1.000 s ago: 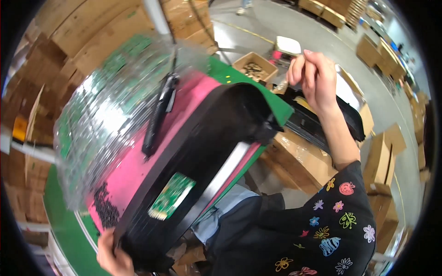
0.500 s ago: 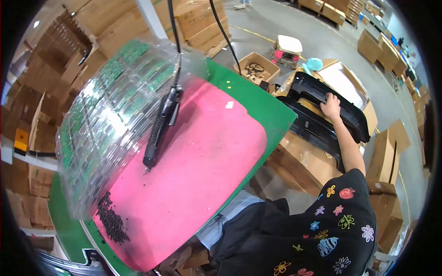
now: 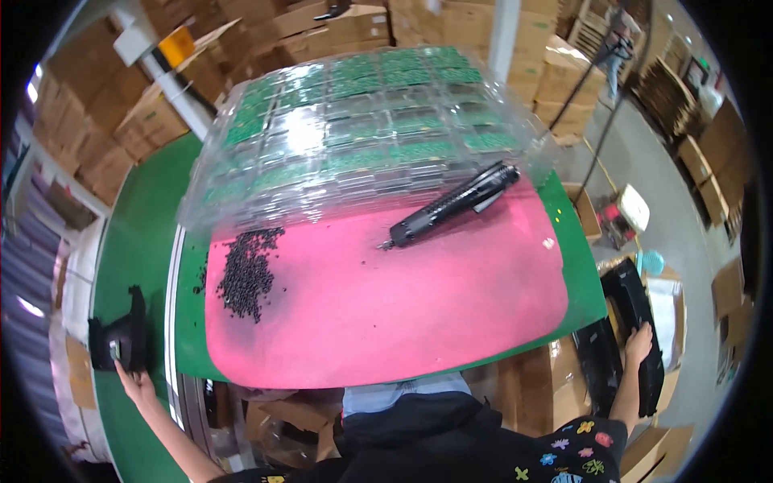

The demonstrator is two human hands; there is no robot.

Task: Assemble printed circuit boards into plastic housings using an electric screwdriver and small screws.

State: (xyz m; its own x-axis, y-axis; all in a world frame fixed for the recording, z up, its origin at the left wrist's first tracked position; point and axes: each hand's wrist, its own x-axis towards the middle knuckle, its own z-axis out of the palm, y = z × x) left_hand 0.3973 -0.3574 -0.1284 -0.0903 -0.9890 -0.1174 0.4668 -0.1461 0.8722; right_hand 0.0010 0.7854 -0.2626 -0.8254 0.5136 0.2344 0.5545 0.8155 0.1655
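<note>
At the far left, my left hand (image 3: 138, 386) grips the lower edge of a black plastic part (image 3: 121, 342) over the green surface beside the white rails; some of its fingers are hidden. On the right, my right hand (image 3: 639, 344) is closed on a long black plastic shell (image 3: 644, 374), which lies against a similar black plastic shell (image 3: 597, 366) in an open carton. Between my arms is a pink mat (image 3: 403, 314). On it lie a black electric screwdriver (image 3: 451, 208), bit pointing left, and a pile of small black screws (image 3: 248, 274).
Stacked clear plastic trays (image 3: 338, 153) with green circuit boards cover the back of the green table (image 3: 586, 278). Cartons (image 3: 298, 431) sit under the front edge, and more cartons (image 3: 346, 30) rise behind. A white-topped stool (image 3: 630, 208) stands at the right, and a person (image 3: 618, 48) is farther back.
The view has swung left, bringing my left hand and its black part into sight. My right hand stays on the black shell at the right.
</note>
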